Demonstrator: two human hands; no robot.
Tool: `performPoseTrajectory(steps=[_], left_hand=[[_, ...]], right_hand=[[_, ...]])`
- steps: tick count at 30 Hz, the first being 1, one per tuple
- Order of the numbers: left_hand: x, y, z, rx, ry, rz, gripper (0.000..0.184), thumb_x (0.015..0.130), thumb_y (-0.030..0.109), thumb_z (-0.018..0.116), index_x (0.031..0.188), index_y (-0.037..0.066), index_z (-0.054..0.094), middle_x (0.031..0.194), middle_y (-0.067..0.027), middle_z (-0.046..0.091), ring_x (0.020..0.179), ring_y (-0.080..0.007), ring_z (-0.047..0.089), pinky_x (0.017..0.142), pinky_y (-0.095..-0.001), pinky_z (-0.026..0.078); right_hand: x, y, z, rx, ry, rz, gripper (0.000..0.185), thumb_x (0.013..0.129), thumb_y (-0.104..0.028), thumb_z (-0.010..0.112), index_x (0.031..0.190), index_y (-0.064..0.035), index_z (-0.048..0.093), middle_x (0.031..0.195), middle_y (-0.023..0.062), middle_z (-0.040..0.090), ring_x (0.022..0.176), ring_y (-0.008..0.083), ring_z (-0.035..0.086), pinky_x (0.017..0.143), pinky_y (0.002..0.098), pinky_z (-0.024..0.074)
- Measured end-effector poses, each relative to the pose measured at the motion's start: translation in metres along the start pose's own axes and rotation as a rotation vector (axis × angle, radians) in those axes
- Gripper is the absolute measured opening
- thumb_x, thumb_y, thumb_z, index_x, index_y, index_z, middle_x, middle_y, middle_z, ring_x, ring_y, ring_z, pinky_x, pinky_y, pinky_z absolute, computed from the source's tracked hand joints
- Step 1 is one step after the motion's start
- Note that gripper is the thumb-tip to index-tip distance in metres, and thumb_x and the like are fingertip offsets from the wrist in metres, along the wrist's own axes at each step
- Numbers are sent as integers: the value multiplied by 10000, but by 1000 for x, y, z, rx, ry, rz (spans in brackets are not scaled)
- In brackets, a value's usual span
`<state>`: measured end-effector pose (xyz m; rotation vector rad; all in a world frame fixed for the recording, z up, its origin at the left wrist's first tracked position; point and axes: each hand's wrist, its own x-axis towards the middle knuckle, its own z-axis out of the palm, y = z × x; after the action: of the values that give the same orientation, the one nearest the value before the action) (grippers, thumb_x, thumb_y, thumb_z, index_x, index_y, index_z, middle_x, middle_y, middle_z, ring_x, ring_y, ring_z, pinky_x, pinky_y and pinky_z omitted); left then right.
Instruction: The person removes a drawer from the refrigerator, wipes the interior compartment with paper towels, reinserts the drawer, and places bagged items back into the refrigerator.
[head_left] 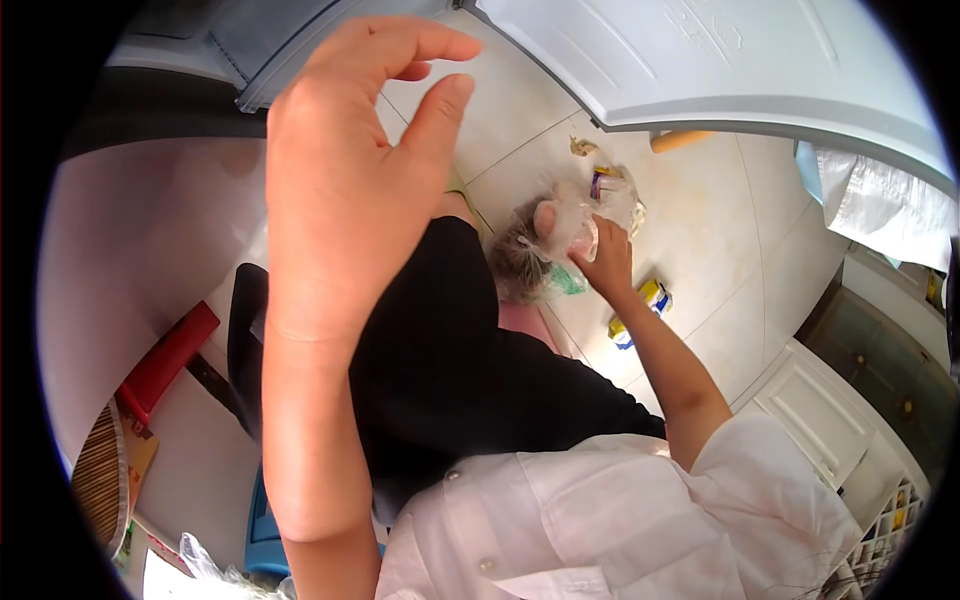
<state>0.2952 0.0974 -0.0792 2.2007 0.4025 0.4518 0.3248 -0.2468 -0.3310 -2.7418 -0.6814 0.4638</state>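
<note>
My left hand (365, 125) is raised close to the camera, its fingers curved and the thumb apart from them. Nothing shows between them. Down at the floor, my right hand (607, 258) grips a clear plastic bag (570, 228) by its side. Something round and pinkish shows through the plastic, and beside it lies a brown, fibrous-looking bundle (520, 252), also in plastic. A bit of green plastic (568, 280) pokes out below. Behind the bag is a crumpled clear wrapper (622, 200) with a purple and yellow packet in it.
An open fridge door (700, 60) spans the upper right. A yellow and blue packet (640, 313) lies on the tiled floor (700, 250). White cabinet doors (815, 410) stand at right. A red object (170, 360) and a blue stool-like piece (262, 530) are at left.
</note>
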Motion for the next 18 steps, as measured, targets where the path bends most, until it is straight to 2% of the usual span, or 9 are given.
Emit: performPoseTrajectory(steps=[2,3,7,10,13,18], left_hand=[[-1,0,0,17,-18,-1,170,846,61,622,1004,68,688,997,-7,663,875,-119,601,852,-266,442],[-1,-1,2,17,-21,3,169,849,63,620,1003,70,688,997,-4,662,879,-118,600,856,-267,442],[-3,-1,7,22,-43,-20,178,857,71,614,1018,80,689,998,-2,660,898,-119,599,874,-275,445],[-3,-3,8,37,-67,-20,183,859,84,615,1028,83,687,1008,-3,657,901,-120,600,881,-279,444],[-3,-5,8,51,-82,-15,182,861,99,616,1029,82,687,1013,-3,655,898,-120,598,889,-287,440],[-4,-7,13,43,-100,-3,179,862,111,618,1024,80,687,1003,-3,654,889,-116,595,902,-300,434]], right_hand=[[-12,-8,4,-46,-1,34,941,551,-295,840,1360,-118,394,1270,115,493,1190,324,442,969,482,362],[-13,-4,16,-67,10,-2,1090,497,-322,869,1419,-137,317,1324,110,455,1222,320,421,991,506,340],[7,-13,42,-70,-28,84,1141,474,-325,874,1440,-152,293,1301,114,478,1212,294,445,988,548,331],[10,-14,53,-177,-61,63,1131,468,-325,869,1429,-142,300,1281,109,499,1196,283,465,1002,538,326],[9,-5,65,-196,-18,48,1020,482,-305,849,1365,-129,371,1251,107,526,1185,281,474,1018,502,324],[18,5,49,-32,-103,63,808,516,-255,796,1238,-110,464,1159,127,580,1129,299,511,1025,445,321]])
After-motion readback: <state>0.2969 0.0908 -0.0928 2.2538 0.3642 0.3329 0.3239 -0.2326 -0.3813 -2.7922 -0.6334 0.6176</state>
